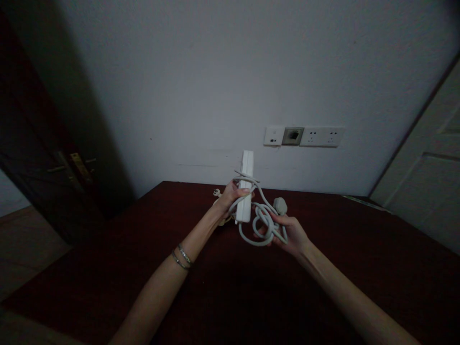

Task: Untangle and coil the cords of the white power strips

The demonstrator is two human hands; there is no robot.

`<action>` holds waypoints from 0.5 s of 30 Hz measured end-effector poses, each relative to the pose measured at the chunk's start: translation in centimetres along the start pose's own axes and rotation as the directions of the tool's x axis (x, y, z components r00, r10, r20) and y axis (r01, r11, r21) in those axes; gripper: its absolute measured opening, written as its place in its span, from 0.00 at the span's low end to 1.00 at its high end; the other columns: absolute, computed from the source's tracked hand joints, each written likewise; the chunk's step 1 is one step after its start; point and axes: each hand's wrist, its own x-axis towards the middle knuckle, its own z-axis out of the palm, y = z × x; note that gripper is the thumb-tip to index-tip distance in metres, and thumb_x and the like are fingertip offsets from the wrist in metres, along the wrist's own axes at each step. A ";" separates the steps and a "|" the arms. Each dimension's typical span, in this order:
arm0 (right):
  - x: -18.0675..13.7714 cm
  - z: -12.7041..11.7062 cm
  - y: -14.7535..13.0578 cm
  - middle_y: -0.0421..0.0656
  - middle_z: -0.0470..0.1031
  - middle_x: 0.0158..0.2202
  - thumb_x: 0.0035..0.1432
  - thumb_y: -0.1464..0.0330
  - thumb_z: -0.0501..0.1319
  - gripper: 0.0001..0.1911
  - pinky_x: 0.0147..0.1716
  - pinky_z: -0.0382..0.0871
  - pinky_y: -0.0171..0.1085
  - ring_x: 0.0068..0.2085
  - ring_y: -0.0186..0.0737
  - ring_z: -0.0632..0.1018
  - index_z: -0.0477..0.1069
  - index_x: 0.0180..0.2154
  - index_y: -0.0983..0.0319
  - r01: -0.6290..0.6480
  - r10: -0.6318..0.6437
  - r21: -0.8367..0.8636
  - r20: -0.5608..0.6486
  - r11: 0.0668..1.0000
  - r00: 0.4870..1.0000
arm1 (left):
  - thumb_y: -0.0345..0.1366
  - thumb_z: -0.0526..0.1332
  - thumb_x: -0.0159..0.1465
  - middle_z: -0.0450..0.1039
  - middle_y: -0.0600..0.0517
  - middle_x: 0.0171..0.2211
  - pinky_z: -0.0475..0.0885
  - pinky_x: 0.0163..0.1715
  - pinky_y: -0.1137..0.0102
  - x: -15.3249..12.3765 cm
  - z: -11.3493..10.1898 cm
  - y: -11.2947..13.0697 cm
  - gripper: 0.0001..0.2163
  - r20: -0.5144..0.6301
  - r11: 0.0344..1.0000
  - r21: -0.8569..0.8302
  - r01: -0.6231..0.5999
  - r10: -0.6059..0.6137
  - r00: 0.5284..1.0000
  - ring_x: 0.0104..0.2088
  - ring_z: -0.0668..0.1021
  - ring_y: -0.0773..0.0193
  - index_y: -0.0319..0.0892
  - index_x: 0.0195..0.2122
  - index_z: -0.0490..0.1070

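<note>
My left hand [230, 197] grips a white power strip [246, 179] and holds it upright above a dark red table [108, 268]. Its white cable [262, 225] is looped partly around the strip and hangs in coils to the right. My right hand [289, 232] holds those coils, with the white plug [280, 205] sticking up just above the fingers. Thin bracelets [183, 256] sit on my left wrist.
A row of white wall sockets [319, 136] with a grey open box [293, 136] is on the wall behind the table. A dark open door [39, 143] stands at the left, a pale door [427, 182] at the right. A small plug end [216, 192] peeks out behind my left hand.
</note>
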 end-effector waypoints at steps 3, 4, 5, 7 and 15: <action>-0.1 -0.3 0.1 0.46 0.77 0.25 0.46 0.63 0.61 0.15 0.14 0.68 0.34 0.25 0.45 0.78 0.70 0.37 0.65 -0.014 0.014 -0.006 0.004 1.000 1.000 | 0.42 0.65 0.46 0.66 0.52 0.25 0.64 0.19 0.76 0.2 -0.1 -0.8 0.17 0.038 0.998 -0.059 0.025 -0.023 0.999 0.23 0.69 0.70 0.38 0.34 0.67; -0.1 -0.4 0.1 0.45 0.76 0.23 0.46 0.63 0.61 0.15 0.13 0.68 0.33 0.23 0.43 0.78 0.70 0.36 0.65 -0.026 0.027 -0.017 0.023 1.000 0.999 | 0.42 0.65 0.46 0.66 0.52 0.25 0.63 0.19 0.76 0.3 -0.1 -1.1 0.17 0.035 0.998 -0.053 0.029 -0.027 0.999 0.23 0.69 0.70 0.38 0.34 0.67; -0.1 -0.5 0.1 0.44 0.75 0.21 0.46 0.63 0.62 0.14 0.13 0.68 0.33 0.22 0.42 0.77 0.70 0.35 0.65 -0.041 0.043 -0.033 0.046 0.999 0.998 | 0.42 0.65 0.46 0.66 0.52 0.25 0.63 0.19 0.75 0.4 -0.1 -1.3 0.17 0.033 0.999 -0.037 0.033 -0.032 0.999 0.23 0.69 0.70 0.38 0.34 0.67; -0.1 -0.8 0.1 0.42 0.73 0.18 0.44 0.62 0.63 0.13 0.12 0.68 0.32 0.20 0.41 0.76 0.69 0.31 0.65 -0.077 0.083 -0.069 0.095 0.995 0.992 | 0.43 0.66 0.45 0.67 0.52 0.26 0.65 0.20 0.74 0.4 0.0 -1.5 0.18 0.029 0.999 0.005 0.036 -0.037 0.999 0.23 0.70 0.69 0.38 0.34 0.67; -0.6 -1.2 -0.8 0.37 0.70 0.17 0.39 0.68 0.69 0.12 0.13 0.65 0.25 0.16 0.28 0.71 0.69 0.26 0.65 -0.162 0.190 -0.206 0.128 0.965 0.973 | 0.40 0.68 0.43 0.69 0.54 0.26 0.67 0.26 0.72 -0.1 1.7 -1.5 0.23 -0.029 0.996 0.003 0.093 -0.093 0.995 0.24 0.70 0.70 0.40 0.38 0.64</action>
